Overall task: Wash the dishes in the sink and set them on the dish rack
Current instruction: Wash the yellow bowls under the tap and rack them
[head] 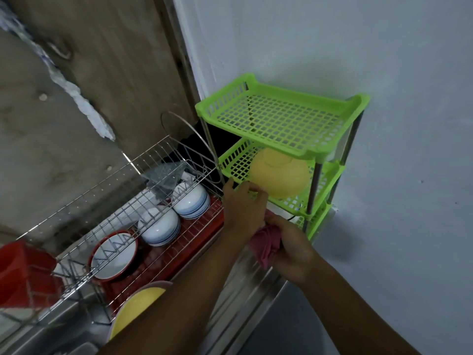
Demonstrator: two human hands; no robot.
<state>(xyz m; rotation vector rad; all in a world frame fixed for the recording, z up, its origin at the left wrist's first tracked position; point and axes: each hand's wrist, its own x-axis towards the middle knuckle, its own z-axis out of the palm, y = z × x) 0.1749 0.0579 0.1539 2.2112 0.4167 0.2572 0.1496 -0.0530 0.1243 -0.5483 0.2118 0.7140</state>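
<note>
2 hands work at the right end of 1 wire dish rack [110, 190]. The left hand [243, 206] reaches to the middle tier of 1 green plastic shelf unit [281, 116]. Its fingers are bent at the tier's front edge, beside the rim of 1 inverted yellow bowl [281, 175]; whether they grasp rim or tier cannot be told. Just below, the right hand [291, 252] clenches 1 pink cloth [265, 243]. 3 green tiers show. The wire rack sits over 1 red tray [197, 228] and holds 2 inverted stacks of white bowls [190, 201] and 1 tilted red-rimmed bowl [114, 254]. 1 yellow dish [138, 306] lies near its front, partly hidden by the left forearm. 1 red container [23, 272] stands at the far left.
</note>
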